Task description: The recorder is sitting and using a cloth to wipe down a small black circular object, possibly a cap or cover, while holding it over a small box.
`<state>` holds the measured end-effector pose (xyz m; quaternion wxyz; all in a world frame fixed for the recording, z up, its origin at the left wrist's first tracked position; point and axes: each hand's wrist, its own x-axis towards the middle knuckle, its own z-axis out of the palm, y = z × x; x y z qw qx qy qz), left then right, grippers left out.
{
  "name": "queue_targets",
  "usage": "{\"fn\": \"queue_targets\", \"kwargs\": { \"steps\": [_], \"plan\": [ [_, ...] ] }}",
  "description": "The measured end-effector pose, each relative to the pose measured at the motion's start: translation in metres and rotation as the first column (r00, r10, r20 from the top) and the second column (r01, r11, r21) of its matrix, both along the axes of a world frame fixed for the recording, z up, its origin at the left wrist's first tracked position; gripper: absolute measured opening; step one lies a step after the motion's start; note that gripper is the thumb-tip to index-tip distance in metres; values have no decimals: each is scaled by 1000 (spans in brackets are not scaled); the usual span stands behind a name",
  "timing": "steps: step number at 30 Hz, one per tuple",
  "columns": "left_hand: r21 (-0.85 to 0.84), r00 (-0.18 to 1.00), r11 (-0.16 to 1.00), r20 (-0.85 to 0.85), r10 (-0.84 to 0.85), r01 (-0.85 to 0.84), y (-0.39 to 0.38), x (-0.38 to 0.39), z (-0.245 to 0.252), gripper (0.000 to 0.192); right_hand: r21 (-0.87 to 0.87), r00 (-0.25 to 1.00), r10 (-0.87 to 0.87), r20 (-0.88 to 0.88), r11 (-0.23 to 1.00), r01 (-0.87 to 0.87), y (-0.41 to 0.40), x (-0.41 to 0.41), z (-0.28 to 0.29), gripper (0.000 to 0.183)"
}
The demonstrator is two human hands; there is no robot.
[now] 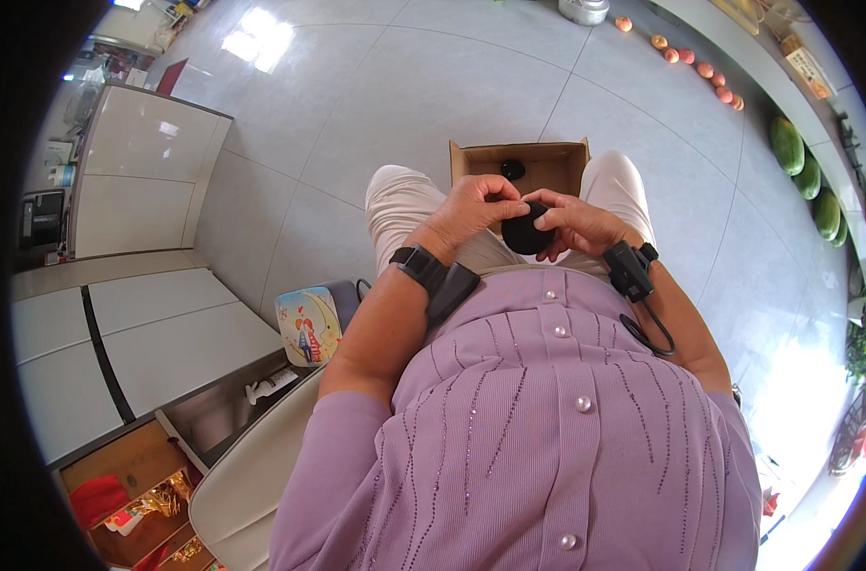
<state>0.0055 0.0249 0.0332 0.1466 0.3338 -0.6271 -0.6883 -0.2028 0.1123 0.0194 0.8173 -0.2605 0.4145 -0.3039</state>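
Above my lap, both hands are on a round, flat black object (524, 232); what it is exactly I cannot tell. My left hand (479, 203) pinches its upper edge between thumb and fingertips. From the other side, my right hand (583, 221) grips it, thumb on the face and fingers curled behind. Just beyond, between my knees, stands an open cardboard box (568, 163). Inside it lies another round black piece (513, 169). My hands hide the near part of the box.
A pale cabinet (147, 171) stands at the left. Below it, an open drawer (226, 421) holds a white bottle (270, 385). A metal pot (583, 11) and several peaches (704, 69) sit on the floor ahead. Several green melons (788, 146) lie along the right side.
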Motion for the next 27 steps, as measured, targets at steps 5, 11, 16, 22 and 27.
{"fn": "queue_targets", "kwargs": {
  "steps": [5, 11, 16, 22, 27],
  "plan": [
    [-29, 998, 998, -9, 54, -54, 0, -1, 6, 15, -37, 994, -3, 108, 999, 7, 3, 2, 4, 57],
    [-19, 992, 992, -6, 122, -122, -1, -2, 10, 15, -66, 983, -65, 173, 995, 78, 4, 1, 5, 66],
    [31, 987, 987, -19, 161, -161, -3, -2, 2, 15, -96, 960, -163, 229, 977, 189, 6, 2, 7, 72],
    [28, 987, 987, -14, 157, -157, -4, -3, -5, 15, -115, 926, -182, 329, 966, 231, 4, -6, 2, 72],
    [54, 987, 985, 11, 163, -163, -2, -3, -10, 15, -113, 896, -202, 395, 957, 266, 3, -5, 2, 70]
  ]
}}
